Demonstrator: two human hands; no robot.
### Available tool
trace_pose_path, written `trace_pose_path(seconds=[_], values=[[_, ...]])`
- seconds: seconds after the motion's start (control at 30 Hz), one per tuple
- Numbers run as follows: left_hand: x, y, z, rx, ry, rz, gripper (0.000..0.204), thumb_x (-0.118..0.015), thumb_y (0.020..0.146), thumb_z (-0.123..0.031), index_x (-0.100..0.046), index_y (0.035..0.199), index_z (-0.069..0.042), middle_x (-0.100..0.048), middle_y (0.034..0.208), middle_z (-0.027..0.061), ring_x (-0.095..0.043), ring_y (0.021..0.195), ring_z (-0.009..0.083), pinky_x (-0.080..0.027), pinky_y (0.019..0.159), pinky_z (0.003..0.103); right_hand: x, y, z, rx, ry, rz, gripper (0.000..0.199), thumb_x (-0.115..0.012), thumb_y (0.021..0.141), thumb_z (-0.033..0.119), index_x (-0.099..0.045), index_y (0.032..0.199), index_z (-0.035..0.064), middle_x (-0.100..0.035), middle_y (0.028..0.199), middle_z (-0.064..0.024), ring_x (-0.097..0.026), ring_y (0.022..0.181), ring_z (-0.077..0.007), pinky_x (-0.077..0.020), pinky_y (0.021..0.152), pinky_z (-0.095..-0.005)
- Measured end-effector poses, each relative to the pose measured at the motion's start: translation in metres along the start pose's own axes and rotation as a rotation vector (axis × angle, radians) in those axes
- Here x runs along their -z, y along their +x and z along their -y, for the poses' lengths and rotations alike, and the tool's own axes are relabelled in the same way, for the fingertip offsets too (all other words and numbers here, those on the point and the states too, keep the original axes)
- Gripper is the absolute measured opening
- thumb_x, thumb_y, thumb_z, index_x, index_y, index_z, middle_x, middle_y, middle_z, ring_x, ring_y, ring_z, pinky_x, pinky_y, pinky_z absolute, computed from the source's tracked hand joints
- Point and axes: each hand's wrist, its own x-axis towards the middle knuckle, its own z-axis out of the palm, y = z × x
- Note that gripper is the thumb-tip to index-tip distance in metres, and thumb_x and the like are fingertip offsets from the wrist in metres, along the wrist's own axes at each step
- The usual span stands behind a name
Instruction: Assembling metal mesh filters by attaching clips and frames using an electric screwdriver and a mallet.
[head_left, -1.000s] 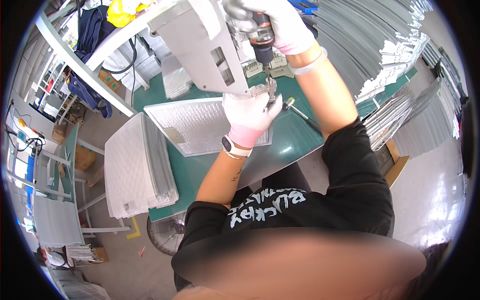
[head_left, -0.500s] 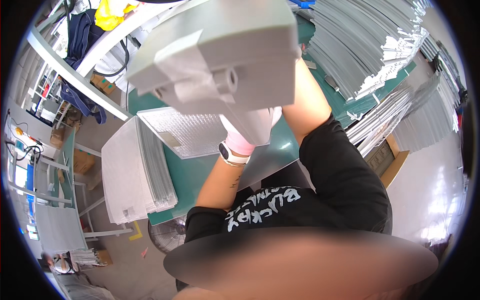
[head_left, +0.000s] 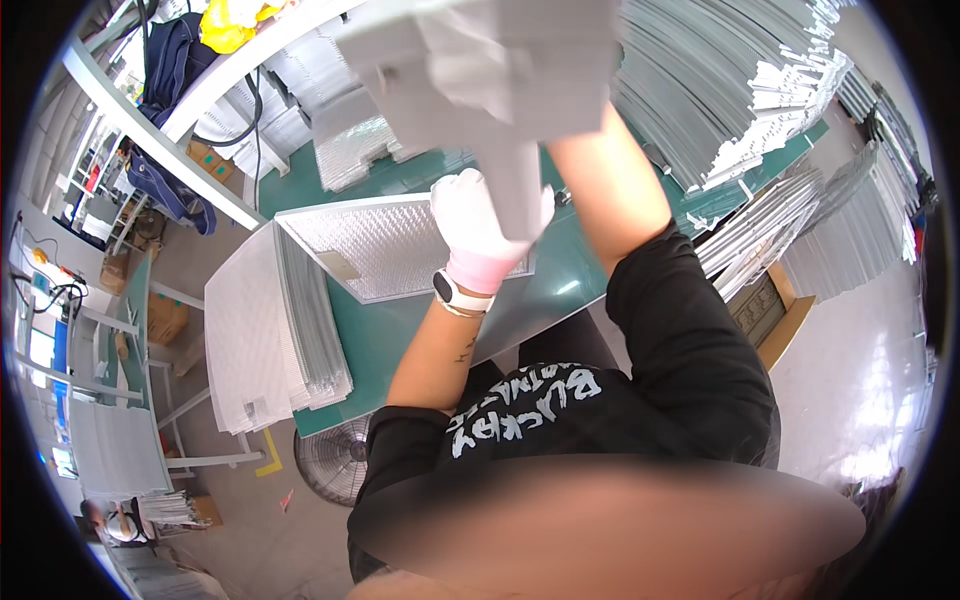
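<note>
A blurred grey box-shaped device [head_left: 480, 80] with a strip of tape and a downward stem fills the upper middle. Its stem covers part of my left hand [head_left: 470, 215], which wears a white and pink glove. The fingers that show are curled, over the right part of a framed silvery textured panel [head_left: 385, 250]. What they grip, if anything, is hidden. My right forearm reaches up behind the device, so my right hand is out of sight. The panel lies on a green tabletop [head_left: 375, 355].
At the left table edge stands a stack of pale sheets [head_left: 265, 330]. Long grey strips [head_left: 700, 90] are piled at far right, with a cardboard box [head_left: 785, 320] below. White frame bars [head_left: 160, 140] cross the left side. A floor fan [head_left: 335, 460] stands beneath the table.
The grey device has shifted up in the view, uncovering more of my left hand and a silvery piece at the back. My left hand has moved slightly up; its curled fingers now show.
</note>
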Motion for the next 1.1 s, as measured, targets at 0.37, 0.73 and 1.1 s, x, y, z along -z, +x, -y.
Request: trace_pose_path(seconds=[0.37,0.73,1.1], values=[[0.092,-0.118,-0.031,-0.183,-0.138,0.481,0.028,-0.074,0.068,-0.025,-0.052,0.06,-0.012,-0.051,0.062,0.0075,-0.052,0.057,0.0295,-0.039,0.054,0.043,-0.046,0.007,0.073,0.045,0.017,0.171,0.011,-0.064,0.09,0.017,-0.059,0.092,0.007,-0.058,0.075,-0.0041,-0.056,0.062,-0.0126,-0.045,0.053,-0.0223],[0.096,-0.145,-0.015,-0.119,0.287,0.411,0.028,-0.068,0.082,-0.023,-0.066,0.105,-0.008,-0.067,0.098,0.0102,-0.066,0.098,0.0292,-0.051,0.085,0.045,-0.055,-0.035,0.061,-0.059,-0.075,0.005,0.015,-0.063,0.091,0.018,-0.057,0.096,0.0057,-0.053,0.073,-0.0024,-0.05,0.061,-0.0107,-0.0411,0.053,-0.0215],[0.075,-0.105,-0.043,0.297,0.261,0.439,0.024,-0.076,0.07,-0.028,-0.063,0.073,-0.008,-0.06,0.076,0.0074,-0.062,0.073,0.0297,-0.045,0.068,0.043,-0.079,-0.072,0.043,-0.145,-0.085,-0.098,0.022,-0.065,0.09,0.017,-0.057,0.107,0.0044,-0.056,0.077,-0.0035,-0.052,0.062,-0.0115,-0.0414,0.052,-0.0234]])
